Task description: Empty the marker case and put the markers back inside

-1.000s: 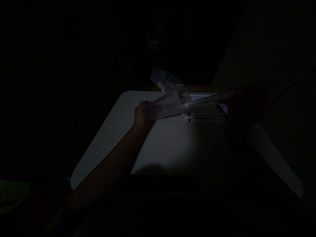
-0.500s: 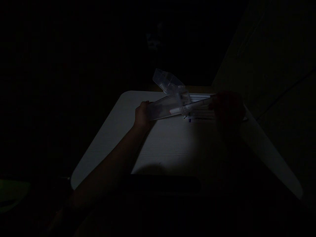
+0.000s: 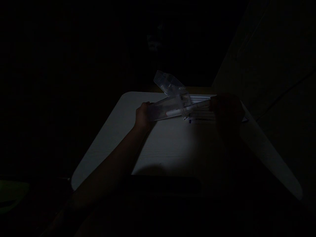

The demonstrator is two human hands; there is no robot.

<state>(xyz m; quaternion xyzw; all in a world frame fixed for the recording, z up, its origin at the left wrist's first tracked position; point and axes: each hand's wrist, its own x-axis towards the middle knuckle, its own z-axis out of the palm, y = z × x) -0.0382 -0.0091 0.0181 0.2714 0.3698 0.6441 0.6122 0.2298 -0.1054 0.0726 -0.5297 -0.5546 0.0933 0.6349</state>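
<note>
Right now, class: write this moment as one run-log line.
left hand: holds clear case | right hand: holds white pen, tip inside case | case flap: open | more pens on table

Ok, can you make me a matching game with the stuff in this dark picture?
Things:
1. left hand
2. right hand
3. pen
4. loose pens

Places or states:
A. lying on the table
B. holding the closed end of the clear case
C. partly inside the case
D. in shadow, at the pen's outer end

Pairs: 1-B, 2-D, 3-C, 4-A
</note>
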